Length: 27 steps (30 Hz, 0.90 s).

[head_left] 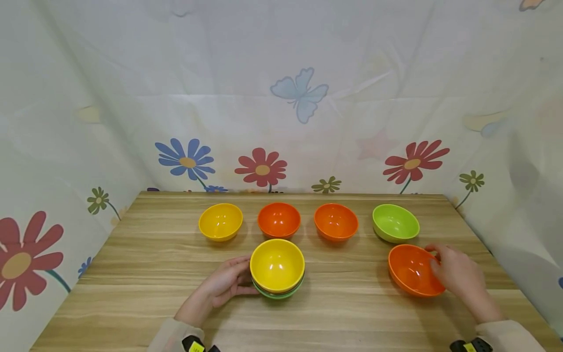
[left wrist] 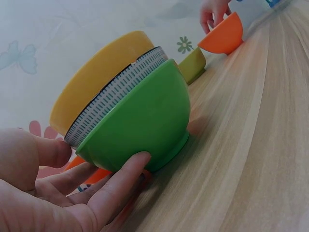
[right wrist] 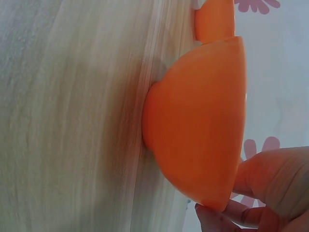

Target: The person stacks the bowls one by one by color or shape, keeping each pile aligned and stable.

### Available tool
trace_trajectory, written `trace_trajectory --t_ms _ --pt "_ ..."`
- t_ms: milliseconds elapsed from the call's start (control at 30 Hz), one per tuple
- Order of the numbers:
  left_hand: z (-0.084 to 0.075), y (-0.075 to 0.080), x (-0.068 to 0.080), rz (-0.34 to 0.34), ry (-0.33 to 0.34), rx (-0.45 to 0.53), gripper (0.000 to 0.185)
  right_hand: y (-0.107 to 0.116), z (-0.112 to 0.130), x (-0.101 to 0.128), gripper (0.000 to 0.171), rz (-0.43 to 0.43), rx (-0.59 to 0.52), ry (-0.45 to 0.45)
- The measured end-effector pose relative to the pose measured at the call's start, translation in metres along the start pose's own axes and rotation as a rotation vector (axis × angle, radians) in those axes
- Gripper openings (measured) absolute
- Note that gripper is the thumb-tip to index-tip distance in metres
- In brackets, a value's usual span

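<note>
Near the table's front middle stands a stack of three bowls: a yellow bowl (head_left: 277, 264) on top, a patterned bowl (left wrist: 116, 96) in the middle, a green bowl (left wrist: 140, 121) at the bottom. My left hand (head_left: 237, 277) holds the stack's left side, thumb (left wrist: 29, 154) at the patterned rim and fingers (left wrist: 120, 179) against the green bowl's base. At the front right, my right hand (head_left: 442, 266) pinches the right rim of an orange bowl (head_left: 412, 270), thumb over the rim and fingers (right wrist: 270, 188) beneath. That orange bowl (right wrist: 198, 121) has its foot on the wood.
Along the back of the wooden table (head_left: 132, 274) runs a row of bowls: yellow (head_left: 220, 221), orange (head_left: 279, 219), orange (head_left: 336, 222), green (head_left: 395, 223). Flower-printed cloth (head_left: 281, 98) walls off the back and both sides.
</note>
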State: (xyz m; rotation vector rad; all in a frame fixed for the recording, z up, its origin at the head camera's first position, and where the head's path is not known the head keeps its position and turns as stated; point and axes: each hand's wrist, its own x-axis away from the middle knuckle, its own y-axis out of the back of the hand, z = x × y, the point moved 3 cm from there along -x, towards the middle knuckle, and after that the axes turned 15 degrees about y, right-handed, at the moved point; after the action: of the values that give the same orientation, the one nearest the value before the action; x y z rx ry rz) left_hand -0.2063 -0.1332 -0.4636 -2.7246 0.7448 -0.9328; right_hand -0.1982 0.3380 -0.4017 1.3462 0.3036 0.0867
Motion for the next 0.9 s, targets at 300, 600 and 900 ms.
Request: trace_trajectory --t_ms 300,600,900 --pt "0.0003 0.0005 -0.0005 0.002 0.0 -0.001 0.048 0.0011 0.0 0.0015 0.025 0.016 -0.003 -0.016" --pt "-0.0007 0.0 0.0003 -0.006 0.011 0.005 0.048 0.0018 0.0 0.0024 0.022 0.017 -0.014 -0.009" --pt "-0.0002 0.0003 -0.0002 -0.001 0.006 -0.006 0.049 0.002 0.0013 0.0029 0.021 0.007 -0.009 -0.007"
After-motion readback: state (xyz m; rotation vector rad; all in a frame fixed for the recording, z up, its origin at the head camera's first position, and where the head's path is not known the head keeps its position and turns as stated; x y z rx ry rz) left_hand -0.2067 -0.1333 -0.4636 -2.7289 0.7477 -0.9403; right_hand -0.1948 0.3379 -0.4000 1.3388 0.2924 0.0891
